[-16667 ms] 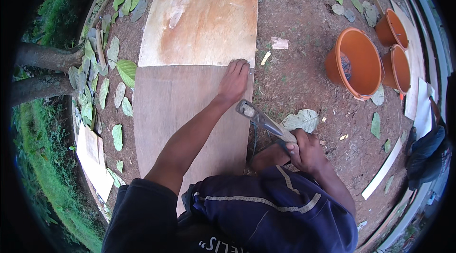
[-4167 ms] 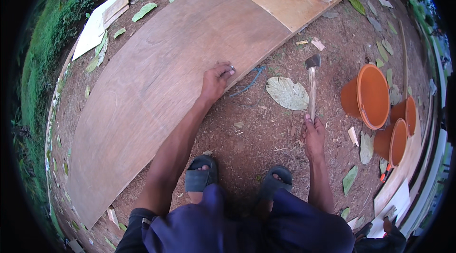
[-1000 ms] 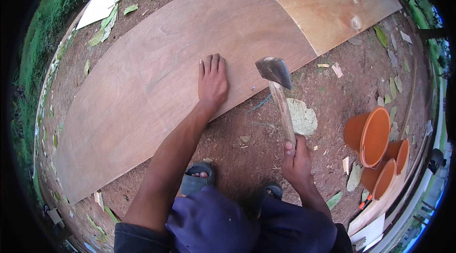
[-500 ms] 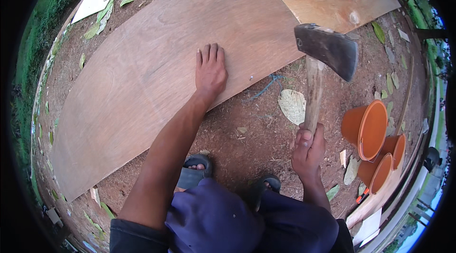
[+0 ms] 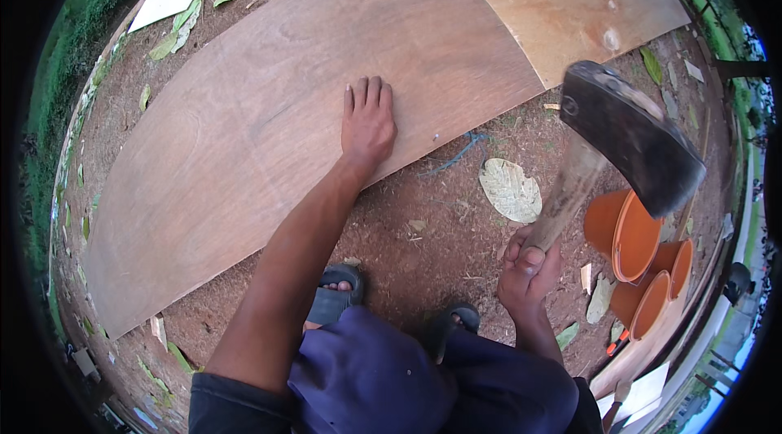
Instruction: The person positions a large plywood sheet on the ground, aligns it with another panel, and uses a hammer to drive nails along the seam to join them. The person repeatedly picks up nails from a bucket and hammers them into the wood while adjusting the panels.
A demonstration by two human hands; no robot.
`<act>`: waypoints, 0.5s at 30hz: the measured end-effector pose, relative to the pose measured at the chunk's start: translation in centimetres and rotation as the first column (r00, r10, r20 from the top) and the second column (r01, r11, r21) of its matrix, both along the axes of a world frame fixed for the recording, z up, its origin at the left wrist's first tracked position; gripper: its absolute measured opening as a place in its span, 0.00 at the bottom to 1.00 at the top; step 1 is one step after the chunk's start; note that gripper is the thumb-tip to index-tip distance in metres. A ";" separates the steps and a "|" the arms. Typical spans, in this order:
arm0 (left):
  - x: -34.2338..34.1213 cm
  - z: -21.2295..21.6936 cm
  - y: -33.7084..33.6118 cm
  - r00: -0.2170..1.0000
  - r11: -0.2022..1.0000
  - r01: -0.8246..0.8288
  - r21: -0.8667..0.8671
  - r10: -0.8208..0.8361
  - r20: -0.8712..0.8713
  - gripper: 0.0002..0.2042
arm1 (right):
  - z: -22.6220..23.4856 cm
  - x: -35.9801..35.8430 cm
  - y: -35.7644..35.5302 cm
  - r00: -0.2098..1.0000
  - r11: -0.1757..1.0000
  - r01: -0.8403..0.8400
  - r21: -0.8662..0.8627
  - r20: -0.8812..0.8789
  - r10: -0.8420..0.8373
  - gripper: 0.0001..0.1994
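Observation:
My left hand lies flat on a large reddish-brown plywood sheet, fingers stretched out, near the sheet's near edge. A small nail or peg shows on the sheet to the right of that hand. Wrapped round a wooden handle, my right hand grips an axe. The dark metal axe head is raised above the ground, tilted to the right, with its broad cutting edge toward the lower right. The axe is apart from the plywood.
A paler, stained board adjoins the sheet at the far right. Orange buckets stand on the right. A blue string and a large dry leaf lie on the brown soil. My sandalled feet are close below the sheet.
The axe has swung to the right and tilted over, its head now nearer and larger in view. My left hand keeps its place on the plywood.

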State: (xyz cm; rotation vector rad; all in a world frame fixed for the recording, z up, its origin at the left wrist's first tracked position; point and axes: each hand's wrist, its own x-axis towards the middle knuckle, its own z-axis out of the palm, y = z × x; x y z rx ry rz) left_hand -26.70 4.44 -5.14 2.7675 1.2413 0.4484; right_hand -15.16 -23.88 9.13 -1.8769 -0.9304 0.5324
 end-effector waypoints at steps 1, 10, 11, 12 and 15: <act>0.2 0.2 0.0 1.000 1.000 0.004 -0.002 -0.004 0.010 0.25 | -0.9 0.4 -1.1 1.000 1.000 0.009 0.001 -0.006 -0.009 0.17; 0.1 -0.3 -0.5 1.000 1.000 0.009 -0.026 -0.009 0.003 0.25 | -1.9 0.6 0.6 0.991 0.954 -0.045 -0.298 0.105 0.080 0.19; 0.1 -0.1 -0.2 1.000 1.000 0.001 -0.018 -0.001 0.001 0.25 | -0.9 0.4 0.5 0.996 0.988 -0.024 -0.152 0.084 0.038 0.20; -0.1 0.1 0.1 1.000 1.000 -0.007 -0.011 0.007 -0.001 0.24 | -0.3 0.3 0.5 0.998 1.000 0.001 -0.004 0.056 0.000 0.21; 0.8 0.6 -0.2 1.000 0.999 0.016 -0.035 -0.015 0.009 0.24 | -3.5 1.1 -1.2 0.999 0.990 -0.040 0.138 0.021 0.037 0.24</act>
